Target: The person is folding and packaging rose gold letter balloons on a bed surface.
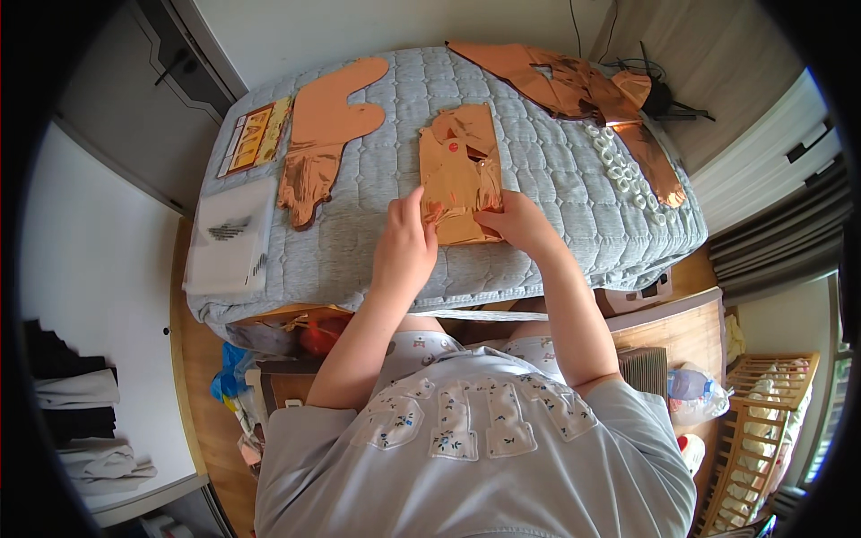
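Observation:
A stack of flat rose-gold foil balloons lies on the grey quilted bed in front of me. My left hand pinches the lower left edge of the stack with thumb and fingers. My right hand grips its lower right edge. Another flat rose-gold foil balloon rests to the left, separate from the stack. More crumpled foil balloons lie at the far right of the bed.
A clear plastic package and a printed card lie at the bed's left end. A white chain-like strip runs along the right side. A wooden crib stands at lower right; folded clothes on a white shelf at left.

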### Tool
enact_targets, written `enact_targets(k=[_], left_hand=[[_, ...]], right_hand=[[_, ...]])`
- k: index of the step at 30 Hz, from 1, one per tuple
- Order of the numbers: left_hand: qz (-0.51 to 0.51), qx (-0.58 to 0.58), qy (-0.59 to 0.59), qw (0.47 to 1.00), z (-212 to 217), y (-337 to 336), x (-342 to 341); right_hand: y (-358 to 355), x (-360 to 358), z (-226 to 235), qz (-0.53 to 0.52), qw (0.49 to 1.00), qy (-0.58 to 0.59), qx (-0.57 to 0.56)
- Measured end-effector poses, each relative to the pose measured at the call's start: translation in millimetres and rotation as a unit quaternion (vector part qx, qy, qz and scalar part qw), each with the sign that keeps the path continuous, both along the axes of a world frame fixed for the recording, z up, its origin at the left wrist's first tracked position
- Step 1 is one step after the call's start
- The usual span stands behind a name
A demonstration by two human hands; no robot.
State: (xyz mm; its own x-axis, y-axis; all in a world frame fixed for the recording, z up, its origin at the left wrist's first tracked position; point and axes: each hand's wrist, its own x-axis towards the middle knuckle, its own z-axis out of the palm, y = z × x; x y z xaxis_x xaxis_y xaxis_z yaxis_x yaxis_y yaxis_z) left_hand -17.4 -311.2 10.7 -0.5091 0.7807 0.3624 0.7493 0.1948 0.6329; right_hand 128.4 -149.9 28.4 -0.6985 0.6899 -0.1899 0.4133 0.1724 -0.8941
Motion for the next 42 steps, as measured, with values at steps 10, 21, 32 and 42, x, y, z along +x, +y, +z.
enact_targets(k=[10, 21, 32, 42], left_hand=[[-0.242, -0.019, 0.264, 0.934, -21.0, -13.6, 5.3], [-0.260, -0.051, 0.289, 0.920, -23.1, -14.1, 0.3], [-0.269, -0.052, 0.286, 0.918, -23.1, -11.4, 1.7], [-0.259, -0.053, 0.278, 0.923, -18.2, -12.9, 3.8]], right_hand=[[-1.3, 1.0, -4.0, -0.005, 0.994, -0.017, 0.104], [-38.7, 46.0, 22.0, -0.058, 0.989, 0.009, 0.136], [-37.0, 46.1, -11.7, -0.081, 0.965, 0.006, 0.248], [-50.8, 46.8, -25.5, -0.105, 0.882, 0.009, 0.458]])
